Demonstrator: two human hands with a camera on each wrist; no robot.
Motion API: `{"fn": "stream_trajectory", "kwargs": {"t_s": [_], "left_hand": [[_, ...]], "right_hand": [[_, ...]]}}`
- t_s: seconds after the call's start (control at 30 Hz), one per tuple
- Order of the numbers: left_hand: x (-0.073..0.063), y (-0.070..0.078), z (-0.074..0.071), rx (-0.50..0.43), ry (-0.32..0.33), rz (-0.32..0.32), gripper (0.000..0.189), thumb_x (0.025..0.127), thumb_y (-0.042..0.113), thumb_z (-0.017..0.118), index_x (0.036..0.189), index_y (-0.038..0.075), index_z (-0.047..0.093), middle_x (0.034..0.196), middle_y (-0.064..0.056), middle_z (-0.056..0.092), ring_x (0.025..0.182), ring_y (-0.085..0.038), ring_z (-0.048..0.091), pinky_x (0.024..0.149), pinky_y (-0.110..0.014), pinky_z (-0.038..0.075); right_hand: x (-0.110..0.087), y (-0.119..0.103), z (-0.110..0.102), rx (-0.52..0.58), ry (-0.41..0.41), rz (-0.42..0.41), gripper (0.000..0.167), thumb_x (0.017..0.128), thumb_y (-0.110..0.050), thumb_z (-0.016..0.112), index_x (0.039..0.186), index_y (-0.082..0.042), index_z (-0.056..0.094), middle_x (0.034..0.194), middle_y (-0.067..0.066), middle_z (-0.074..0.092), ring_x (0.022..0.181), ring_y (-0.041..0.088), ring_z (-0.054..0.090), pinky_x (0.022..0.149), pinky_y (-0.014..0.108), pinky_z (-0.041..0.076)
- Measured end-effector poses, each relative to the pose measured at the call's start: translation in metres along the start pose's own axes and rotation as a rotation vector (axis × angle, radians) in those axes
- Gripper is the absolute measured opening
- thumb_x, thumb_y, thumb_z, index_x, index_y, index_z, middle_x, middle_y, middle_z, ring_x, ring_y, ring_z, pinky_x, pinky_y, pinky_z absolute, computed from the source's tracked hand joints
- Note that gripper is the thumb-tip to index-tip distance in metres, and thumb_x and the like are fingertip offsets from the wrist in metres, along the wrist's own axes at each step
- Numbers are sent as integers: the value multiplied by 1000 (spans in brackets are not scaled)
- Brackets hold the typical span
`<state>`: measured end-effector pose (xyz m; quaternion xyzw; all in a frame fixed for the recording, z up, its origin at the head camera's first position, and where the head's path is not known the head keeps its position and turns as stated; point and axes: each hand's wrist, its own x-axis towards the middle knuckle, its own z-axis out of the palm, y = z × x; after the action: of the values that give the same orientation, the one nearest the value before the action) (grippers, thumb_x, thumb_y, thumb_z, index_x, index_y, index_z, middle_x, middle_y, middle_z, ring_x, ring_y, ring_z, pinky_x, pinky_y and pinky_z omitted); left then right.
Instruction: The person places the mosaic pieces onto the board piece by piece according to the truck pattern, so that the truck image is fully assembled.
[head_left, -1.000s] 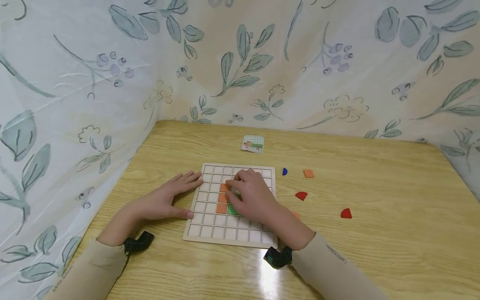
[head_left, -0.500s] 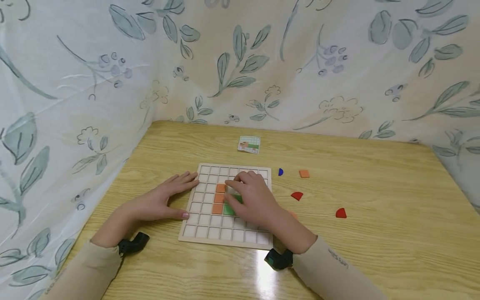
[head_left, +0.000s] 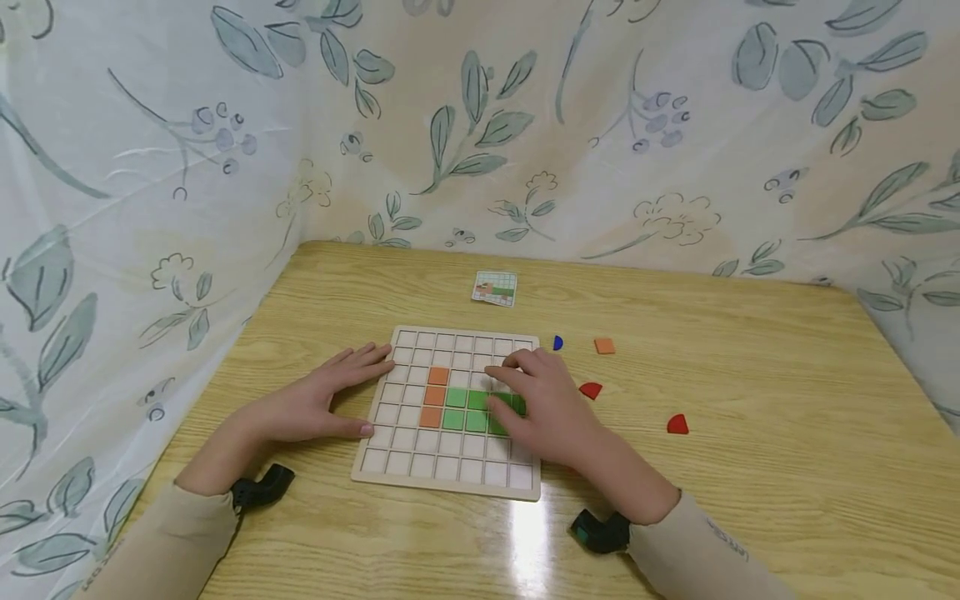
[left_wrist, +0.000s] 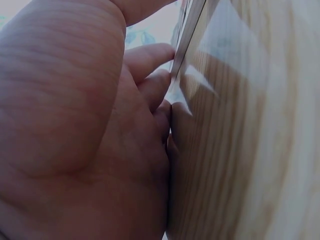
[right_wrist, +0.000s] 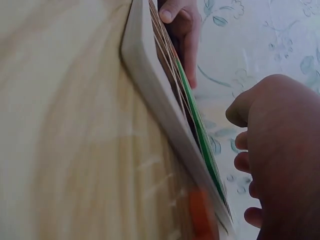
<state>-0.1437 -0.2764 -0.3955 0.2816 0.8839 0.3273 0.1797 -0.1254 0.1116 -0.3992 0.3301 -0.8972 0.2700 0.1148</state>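
Note:
A pale gridded board (head_left: 442,486) lies on the table. Orange squares (head_left: 431,396) form a column in its cells, with green squares (head_left: 453,419) in two rows beside them; the right hand partly covers the green rows. My left hand (head_left: 318,404) rests at the board's left edge, fingers spread, fingertips and thumb touching the rim. Above the board's right side is my right hand (head_left: 551,404), fingers loosely bent and nothing seen between them. In the right wrist view that hand (right_wrist: 285,135) appears raised off the board, thumb and fingertips apart from the green squares.
A small picture card (head_left: 494,288) lies behind the board. To the right are a blue half-circle (head_left: 557,342), an orange square (head_left: 604,346) and two red quarter-circles, one nearer (head_left: 591,390). A blurred orange piece (right_wrist: 200,212) lies by the board. Patterned cloth (head_left: 480,125) hangs behind.
My right hand has moved right across the board, uncovering more of the green squares. The left hand has kept its place at the board's edge. The head view has shifted slightly.

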Motion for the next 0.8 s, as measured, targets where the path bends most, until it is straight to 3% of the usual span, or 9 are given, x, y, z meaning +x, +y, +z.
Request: {"fn": "stream_trajectory", "kwargs": {"t_s": [0.27, 0.43, 0.8], "left_hand": [[1, 1, -1, -10, -2, 0, 94, 95, 49, 85, 173, 25, 37, 183, 2, 16, 167, -45, 1, 127, -75, 5], [2, 2, -1, -8, -5, 1, 95, 95, 49, 85, 173, 25, 37, 183, 2, 16, 167, -45, 1, 127, -75, 5], [2, 1, -1, -7, -4, -3, 94, 95, 49, 85, 173, 25, 38, 183, 3, 17, 167, -45, 1, 127, -75, 6]], "right_hand": [[-35, 28, -24, 26, 34, -17, 37, 94, -16, 82, 130, -7, 80, 117, 3, 70, 105, 25, 58, 93, 48, 47], [-54, 44, -35, 29, 52, -39, 35, 91, -13, 83, 125, -6, 81, 117, 3, 71, 108, 25, 60, 95, 49, 46], [-75, 52, -47, 43, 70, -113, 25, 88, -13, 86, 113, -14, 84, 109, -6, 73, 97, 15, 60, 87, 42, 45]]}}
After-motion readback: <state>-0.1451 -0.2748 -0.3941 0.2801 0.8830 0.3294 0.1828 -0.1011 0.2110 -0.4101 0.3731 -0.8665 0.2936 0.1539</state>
